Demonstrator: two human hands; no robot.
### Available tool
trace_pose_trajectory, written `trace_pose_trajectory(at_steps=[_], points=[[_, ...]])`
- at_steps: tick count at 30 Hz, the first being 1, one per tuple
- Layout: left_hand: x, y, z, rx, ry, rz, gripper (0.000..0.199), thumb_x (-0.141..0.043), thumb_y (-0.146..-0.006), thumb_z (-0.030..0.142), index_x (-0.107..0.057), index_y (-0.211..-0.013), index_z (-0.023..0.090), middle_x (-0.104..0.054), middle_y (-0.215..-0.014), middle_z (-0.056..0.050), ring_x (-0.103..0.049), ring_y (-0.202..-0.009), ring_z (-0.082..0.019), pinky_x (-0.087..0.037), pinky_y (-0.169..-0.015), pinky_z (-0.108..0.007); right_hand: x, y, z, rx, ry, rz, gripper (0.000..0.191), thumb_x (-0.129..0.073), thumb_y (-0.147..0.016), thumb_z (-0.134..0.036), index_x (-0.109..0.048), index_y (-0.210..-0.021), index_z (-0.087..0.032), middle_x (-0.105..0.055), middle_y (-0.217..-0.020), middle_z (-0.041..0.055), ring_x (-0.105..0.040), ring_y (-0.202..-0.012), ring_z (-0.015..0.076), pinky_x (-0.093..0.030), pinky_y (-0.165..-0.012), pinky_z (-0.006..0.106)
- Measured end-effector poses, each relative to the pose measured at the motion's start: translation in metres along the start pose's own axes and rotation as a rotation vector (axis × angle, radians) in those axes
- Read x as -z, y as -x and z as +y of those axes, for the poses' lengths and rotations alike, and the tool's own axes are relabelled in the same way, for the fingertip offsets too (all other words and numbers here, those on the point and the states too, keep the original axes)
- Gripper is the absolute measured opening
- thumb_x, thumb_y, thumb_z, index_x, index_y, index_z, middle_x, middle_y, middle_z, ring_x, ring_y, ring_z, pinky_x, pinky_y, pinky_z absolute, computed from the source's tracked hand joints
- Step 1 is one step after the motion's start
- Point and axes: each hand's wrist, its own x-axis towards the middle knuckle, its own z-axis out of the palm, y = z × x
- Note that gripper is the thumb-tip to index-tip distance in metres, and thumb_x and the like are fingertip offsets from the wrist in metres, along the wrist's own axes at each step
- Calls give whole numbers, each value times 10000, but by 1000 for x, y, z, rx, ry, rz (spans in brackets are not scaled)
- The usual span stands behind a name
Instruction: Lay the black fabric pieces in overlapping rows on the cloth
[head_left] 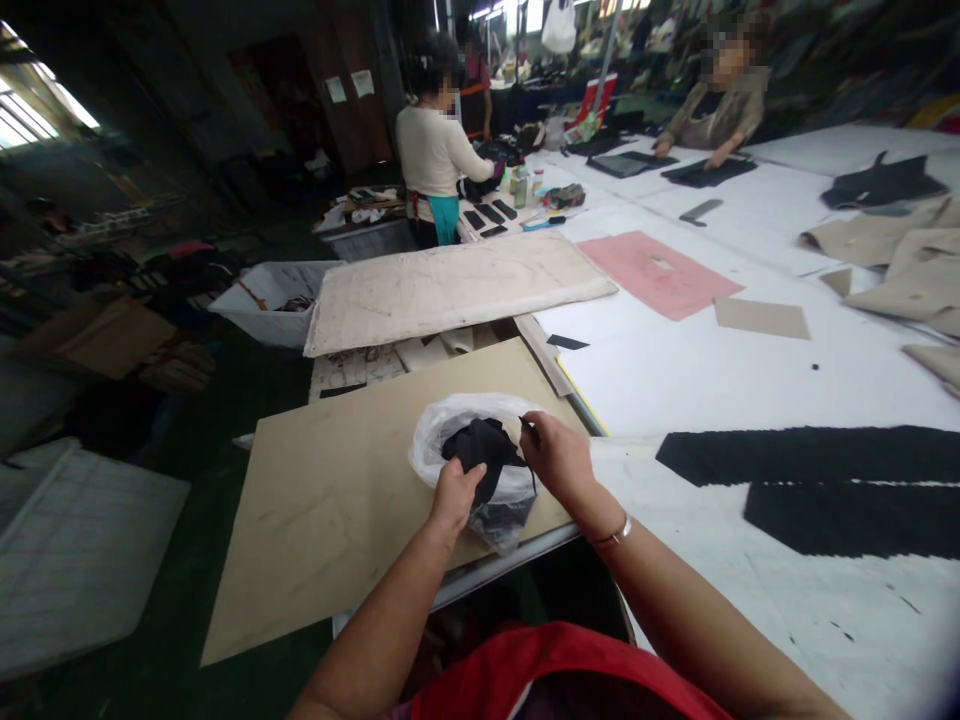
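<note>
A clear plastic bag (442,415) stands with its mouth wide on a tan board (322,510), and black fabric pieces (484,450) fill it. My left hand (455,497) is closed on black fabric at the bag's near left rim, thumb on top. At the bag's right side my right hand (559,458) pinches a small black fabric piece (529,428) between thumb and fingers. A thin black strip hangs below that hand. The lower part of the bag shows dark cloth through the plastic.
Long black fabric panels (817,457) lie on the white table (750,390) to my right. Beyond are a pink sheet (656,272) and a cream padded board (465,285). A white bin (262,290) stands left; co-workers work at the far side.
</note>
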Motion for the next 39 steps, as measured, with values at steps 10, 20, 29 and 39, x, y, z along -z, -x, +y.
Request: trace_pose_trajectory(at_steps=[10, 20, 29, 39], points=[[-15, 11, -2, 136, 316, -95, 411, -645, -579, 137, -590, -986, 141, -668, -863, -57, -609, -861, -204, -451, -804, -328, -25, -10, -10, -109, -434, -217, 322, -385, -859, -392, -522, -1089, -213, -651, -781, 25, -591, -618, 133, -445, -600, 258], [-6, 10, -5, 259, 482, -132, 414, -607, -742, 310, -559, -1102, 111, -650, -1017, -124, -582, -1001, -251, -423, -905, -390, -62, -4, 35, -233, -671, -498, 324, -559, -710, -464, -649, -786, -162, -631, -723, 11, -567, -688, 152, -445, -630, 255], [4, -8, -14, 316, 466, 48, 393, -564, -776, 340, -578, -1066, 75, -632, -1066, -155, -565, -1045, -253, -419, -931, -395, -50, 2, 24, -218, -900, -445, 290, -479, -798, -441, -575, -821, -170, -542, -655, -20, -474, -593, 102, -399, -557, 220], [12, -12, -20, 337, 517, 18, 549, -465, -793, 552, -546, -1154, 147, -593, -1153, -116, -545, -1076, -227, -431, -926, -356, -88, 15, 5, -18, -312, -272, 336, -410, -860, -408, -559, -1054, -178, -571, -1007, 107, -536, -911, 201, -416, -815, 330]])
